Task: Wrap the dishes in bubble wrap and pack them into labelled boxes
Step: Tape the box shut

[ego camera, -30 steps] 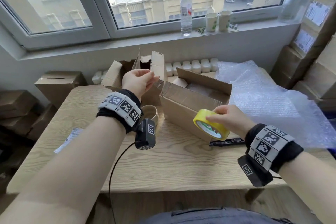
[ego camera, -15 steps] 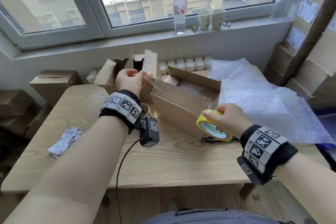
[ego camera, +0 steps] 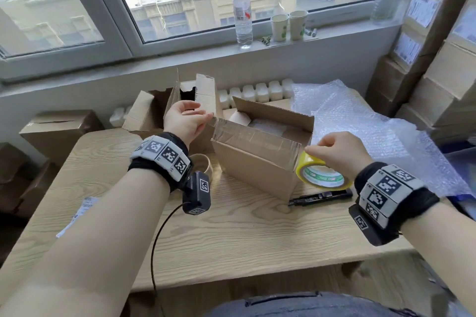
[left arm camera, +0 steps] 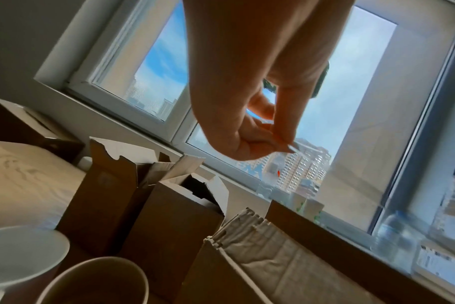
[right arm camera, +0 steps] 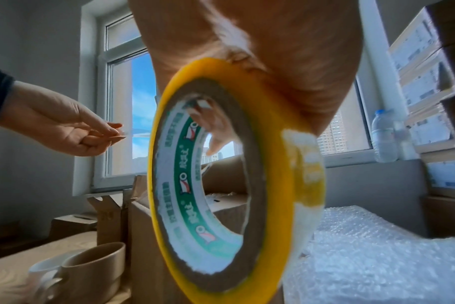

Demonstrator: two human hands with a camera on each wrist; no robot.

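An open cardboard box (ego camera: 257, 165) stands mid-table with pale wrapped items inside. My left hand (ego camera: 203, 117) hovers over the box's left corner and pinches the free end of a clear tape strip (left arm camera: 292, 147) between thumb and fingers. My right hand (ego camera: 319, 148) grips the yellow tape roll (ego camera: 322, 175) at the box's right corner, with its fingers through the core (right arm camera: 213, 131). The strip runs taut between both hands above the near flap. A beige mug (right arm camera: 96, 265) and a white bowl (left arm camera: 21, 246) sit left of the box.
A bubble wrap sheet (ego camera: 365, 134) covers the table's right side. A black cutter or marker (ego camera: 322, 196) lies in front of the box. Opened boxes (ego camera: 154, 110) stand behind; label strips (ego camera: 79, 213) lie at the left edge. Stacked cartons (ego camera: 438, 72) line the right wall.
My right hand has carried the roll to the right, away from the left hand, and the strip between them has grown longer. The left hand keeps its pinch over the box's left corner.
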